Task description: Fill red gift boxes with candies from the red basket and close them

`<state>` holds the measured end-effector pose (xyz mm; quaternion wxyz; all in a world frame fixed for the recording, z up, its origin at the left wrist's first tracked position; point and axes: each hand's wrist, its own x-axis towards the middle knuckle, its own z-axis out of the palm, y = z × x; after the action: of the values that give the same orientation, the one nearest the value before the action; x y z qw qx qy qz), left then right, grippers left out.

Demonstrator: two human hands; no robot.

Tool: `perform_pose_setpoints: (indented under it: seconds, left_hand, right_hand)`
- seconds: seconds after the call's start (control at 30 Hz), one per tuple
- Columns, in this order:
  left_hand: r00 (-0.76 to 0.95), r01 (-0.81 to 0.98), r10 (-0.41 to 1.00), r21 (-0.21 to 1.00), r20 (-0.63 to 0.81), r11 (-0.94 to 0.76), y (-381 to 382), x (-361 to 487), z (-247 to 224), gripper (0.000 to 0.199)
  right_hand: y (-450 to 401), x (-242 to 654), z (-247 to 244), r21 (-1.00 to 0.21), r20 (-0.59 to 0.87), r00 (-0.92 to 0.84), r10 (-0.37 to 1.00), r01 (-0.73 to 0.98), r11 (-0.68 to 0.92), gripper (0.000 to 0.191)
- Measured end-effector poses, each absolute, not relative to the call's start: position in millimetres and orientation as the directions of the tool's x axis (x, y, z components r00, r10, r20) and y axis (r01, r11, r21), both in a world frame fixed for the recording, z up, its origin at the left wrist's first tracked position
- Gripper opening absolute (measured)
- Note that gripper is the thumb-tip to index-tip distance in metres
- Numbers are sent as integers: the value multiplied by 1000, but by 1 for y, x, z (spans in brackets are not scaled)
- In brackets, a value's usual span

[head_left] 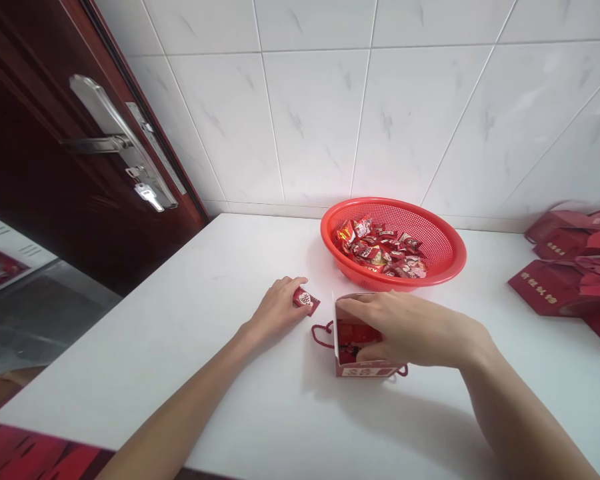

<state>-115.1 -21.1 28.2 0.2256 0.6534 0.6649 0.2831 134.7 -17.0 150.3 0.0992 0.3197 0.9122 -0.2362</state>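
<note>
My left hand [279, 303] rests at the white tabletop, fingers closed on a small red candy packet [305, 300] with a pale printed emblem. To its right stands a small red gift box [365, 371], open at the top, with dark red cord handles [322, 335] at its sides. Red items show inside it, too shaded to name. My right hand [387, 327] reaches over the box from the right, thumb and fingers spread apart at its opening. I see nothing between them, though some fingertips are hidden.
Behind the box, a red plastic colander [453, 257] holds several wrapped candies [380, 253]. Several red gift boxes [545, 283] are grouped at the right. White tiles line the back wall; a dark red door [35, 133] with keys stands left. Part of another person's arm [7, 387] shows lower left.
</note>
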Motion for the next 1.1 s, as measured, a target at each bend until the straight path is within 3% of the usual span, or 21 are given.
perform_pose_setpoints:
  seconds: [0.13,0.23,0.3,0.37,0.53,0.77,0.93,1.0,1.1]
  left_hand:
    - [-51,633,995,773,82,-31,-22,-113,42,40]
    - [-94,321,986,941,139,-102,-28,-109,60,45]
    - [-131,136,966,969,225,-207,-37,-102,71,42]
    - [-129,73,934,943,333,-326,-48,-93,77,33]
    - [14,195,827,810,561,-553,-65,-73,69,14]
    - [46,190,856,837,515,-514,-67,-70,57,31]
    - [221,160,848,840,481,-518,-71,-70,58,55]
    - [265,206,840,823,473,-529,-74,-68,58,55]
    - [199,295,842,789,501,-539,-78,-64,60,45]
  right_hand:
    - [-18,133,152,-378,-334,-773,539,634,674,17]
    - [-17,132,152,-384,-317,-767,558,642,664,18]
    - [-16,130,151,-382,-284,-767,576,641,666,22]
    - [-14,128,149,-388,-252,-772,583,633,670,29]
    - [-11,128,150,-503,-203,-804,558,575,645,34]
    - [-11,131,155,-691,-121,-846,519,447,568,31]
    - [-8,145,163,-715,-62,-821,568,434,549,32]
    - [-6,153,166,-702,-14,-806,592,430,568,36]
    - [-5,162,169,-627,24,-795,606,460,629,40]
